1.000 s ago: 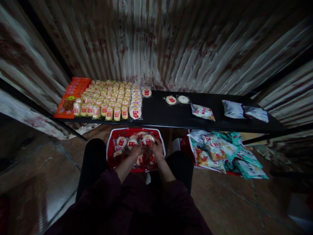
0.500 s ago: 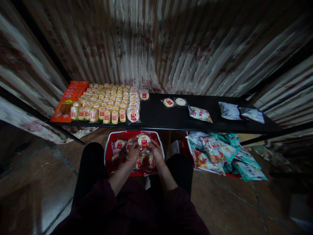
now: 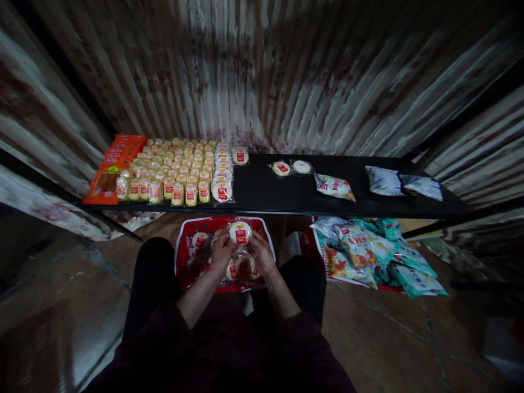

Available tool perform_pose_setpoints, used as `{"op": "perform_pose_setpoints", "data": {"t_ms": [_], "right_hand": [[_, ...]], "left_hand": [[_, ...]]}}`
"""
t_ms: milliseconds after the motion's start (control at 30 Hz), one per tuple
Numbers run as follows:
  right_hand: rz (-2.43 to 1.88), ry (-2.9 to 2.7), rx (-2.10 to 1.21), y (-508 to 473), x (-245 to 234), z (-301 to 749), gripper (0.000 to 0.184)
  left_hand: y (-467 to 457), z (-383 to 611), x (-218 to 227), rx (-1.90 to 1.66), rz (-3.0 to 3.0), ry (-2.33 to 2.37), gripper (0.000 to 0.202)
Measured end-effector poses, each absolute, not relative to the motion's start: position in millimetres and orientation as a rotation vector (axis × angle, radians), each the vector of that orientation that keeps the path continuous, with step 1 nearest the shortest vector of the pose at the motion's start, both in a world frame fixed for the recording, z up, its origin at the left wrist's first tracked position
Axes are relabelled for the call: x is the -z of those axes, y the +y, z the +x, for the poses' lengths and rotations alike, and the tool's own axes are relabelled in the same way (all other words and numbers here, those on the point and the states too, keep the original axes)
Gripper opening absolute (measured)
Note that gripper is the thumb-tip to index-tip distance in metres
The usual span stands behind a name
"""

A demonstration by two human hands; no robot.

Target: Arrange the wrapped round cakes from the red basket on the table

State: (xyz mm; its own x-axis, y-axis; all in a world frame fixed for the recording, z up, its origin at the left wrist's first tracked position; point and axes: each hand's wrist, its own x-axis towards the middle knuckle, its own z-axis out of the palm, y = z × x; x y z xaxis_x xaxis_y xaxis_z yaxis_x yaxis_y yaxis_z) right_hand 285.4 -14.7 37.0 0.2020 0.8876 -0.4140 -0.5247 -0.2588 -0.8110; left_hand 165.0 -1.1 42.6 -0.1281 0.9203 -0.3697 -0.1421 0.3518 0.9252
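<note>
Between my two hands is a round white packaged cake [image 3: 239, 233] in clear wrap with a red label, held above the red basket [image 3: 178, 261]. My left hand [image 3: 221, 251] pinches the wrapper's left edge, and my right hand [image 3: 261, 252] grips its right edge. Beneath them, the basket holds several more round packaged cakes [image 3: 244, 267], partly covered by my hands. On the black shelf [image 3: 262, 191] ahead, a row of the same round cakes [image 3: 222, 191] stands beside several rows of small yellow packaged cakes [image 3: 177, 194].
An orange snack bag [image 3: 107, 169] lies at the shelf's left end. Two round cakes [image 3: 281, 168] lie flat mid-shelf, with a white-and-red bag [image 3: 334, 187] and silvery bags [image 3: 383, 181] farther right. A second basket [image 3: 310, 252], heaped with snack bags [image 3: 360, 245], stands below right.
Both hands still hold the round cake by its edges, and it has shifted very slightly left and up. The shelf goods stay as they were.
</note>
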Motion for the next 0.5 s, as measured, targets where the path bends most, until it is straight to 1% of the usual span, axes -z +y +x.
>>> {"op": "perform_pose_setpoints", "data": {"t_ms": [167,367,500], "right_hand": [[-1.15,-0.516,-1.43,-15.2,-43.0,285.3,0.032],[-1.163,-0.598,-1.408,-17.3,-44.2,281.1,0.039],[-1.186,-0.628,-1.379,-20.9,-47.4,278.0,0.04]], "left_hand": [[-2.9,166.4,-49.7,-1.118,0.786,1.393,0.025],[-6.7,171.0,-51.9,-1.188,0.846,1.434,0.035],[-7.8,171.7,-53.8,-1.134,0.768,1.374,0.03]]}}
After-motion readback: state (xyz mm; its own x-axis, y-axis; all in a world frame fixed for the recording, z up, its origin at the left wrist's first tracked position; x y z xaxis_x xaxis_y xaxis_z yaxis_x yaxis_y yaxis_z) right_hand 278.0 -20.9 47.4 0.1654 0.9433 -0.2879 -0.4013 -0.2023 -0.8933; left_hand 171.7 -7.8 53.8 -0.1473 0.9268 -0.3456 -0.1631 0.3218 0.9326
